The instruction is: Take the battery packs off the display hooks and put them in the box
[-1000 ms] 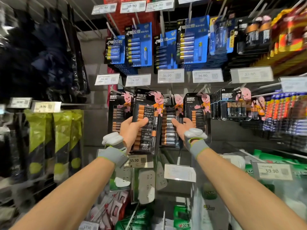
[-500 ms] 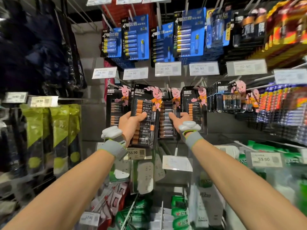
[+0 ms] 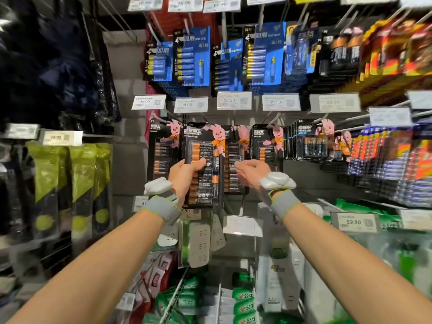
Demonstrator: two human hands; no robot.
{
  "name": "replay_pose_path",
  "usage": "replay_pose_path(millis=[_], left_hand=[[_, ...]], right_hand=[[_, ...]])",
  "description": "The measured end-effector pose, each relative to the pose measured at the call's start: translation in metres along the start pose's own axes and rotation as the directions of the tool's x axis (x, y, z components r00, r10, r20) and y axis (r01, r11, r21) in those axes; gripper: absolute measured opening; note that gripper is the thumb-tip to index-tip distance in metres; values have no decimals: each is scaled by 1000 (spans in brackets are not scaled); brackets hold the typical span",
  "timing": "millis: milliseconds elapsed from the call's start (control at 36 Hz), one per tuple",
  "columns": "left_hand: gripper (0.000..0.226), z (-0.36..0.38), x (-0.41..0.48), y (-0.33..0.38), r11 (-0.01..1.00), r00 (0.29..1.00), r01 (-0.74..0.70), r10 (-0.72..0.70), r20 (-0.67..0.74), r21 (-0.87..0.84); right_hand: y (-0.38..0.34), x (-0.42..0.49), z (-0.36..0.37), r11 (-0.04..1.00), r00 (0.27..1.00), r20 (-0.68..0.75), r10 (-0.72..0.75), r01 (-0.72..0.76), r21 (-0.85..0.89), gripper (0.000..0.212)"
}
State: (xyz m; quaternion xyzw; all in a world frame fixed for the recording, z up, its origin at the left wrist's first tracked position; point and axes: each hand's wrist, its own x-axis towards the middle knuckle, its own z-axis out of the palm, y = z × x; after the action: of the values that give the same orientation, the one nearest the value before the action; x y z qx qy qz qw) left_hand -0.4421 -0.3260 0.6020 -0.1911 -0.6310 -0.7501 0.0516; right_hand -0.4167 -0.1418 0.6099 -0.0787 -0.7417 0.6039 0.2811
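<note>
A: Nearest first: what are the hands doing?

B: Both arms reach up from the bottom corners. The left hand (image 3: 184, 177) grips the front pack (image 3: 207, 185) at frame centre, with the thumb across the blister and the fingers curled behind the card. The right hand (image 3: 252, 174) is at the next pack (image 3: 231, 153), just right of the first, thumb tip on its front. Its fingers are hidden, so I cannot tell whether it has closed.

A: Is the front pack off its hook?

B: Can't say — I can make out no hook at the top of the card. It stands upright, nearer us than the rest of the row.

A: How will it handle?

B: Heavy for its size, I'd judge (a long column of cells under thin plastic), on a stiff card. The blister looks slick, so pinch the card's edges at mid-height. Draw it straight along the hook (image 3: 274, 118) toward us; twisting could tear the hole.

A: And the box?

B: Not in view.

A: And the room?

B: Just below the hands, white power strips (image 3: 198, 242) hang at lower centre. Behind the hands more black packs hang in a row against a grey wall (image 3: 131, 66). Price tags (image 3: 233, 100) sit above them, with blue packs (image 3: 195, 57) higher still. Green bags (image 3: 46, 174) hang at left, and the right edge is blurred stock. It's a crowded shop display — little elbow room.
</note>
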Motion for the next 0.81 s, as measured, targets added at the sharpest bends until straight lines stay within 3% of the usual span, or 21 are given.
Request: replay_pose_path(millis=[28, 83, 194, 333, 444, 639, 722, 806], left_hand=[[28, 3, -4, 1, 1000, 1000, 1, -1, 7, -12], [14, 7, -8, 3, 999, 1000, 5, -5, 10, -37], [11, 13, -17, 4, 998, 999, 5, -2, 47, -59], [11, 21, -30, 5, 997, 996, 6, 1, 89, -78], [14, 27, -37, 9, 998, 994, -3, 10, 111, -61], [27, 25, -34, 11, 944, 988, -144, 122, 90, 298], [47, 23, -29, 10, 896, 984, -177, 162, 70, 408], [44, 25, -27, 9, 851, 973, -228, 214, 83, 473]], right_hand=[[-4, -8, -1, 999, 999, 42, 4, -6, 50, 15], [-11, -18, 1, 996, 995, 99, -14, 5, 88, 10], [-14, -40, 3, 993, 988, 147, -45, 28, 112, 20], [-6, -52, 8, 990, 983, 127, -134, 138, -25, 30], [-7, -58, 6, 992, 988, 99, -116, 110, 61, 34], [-12, -64, -3, 985, 986, 10, -169, 169, 16, 43], [-14, -63, -10, 982, 983, -3, -183, 183, 36, 30], [-13, -58, -13, 980, 980, -23, -196, 197, 38, 21]])
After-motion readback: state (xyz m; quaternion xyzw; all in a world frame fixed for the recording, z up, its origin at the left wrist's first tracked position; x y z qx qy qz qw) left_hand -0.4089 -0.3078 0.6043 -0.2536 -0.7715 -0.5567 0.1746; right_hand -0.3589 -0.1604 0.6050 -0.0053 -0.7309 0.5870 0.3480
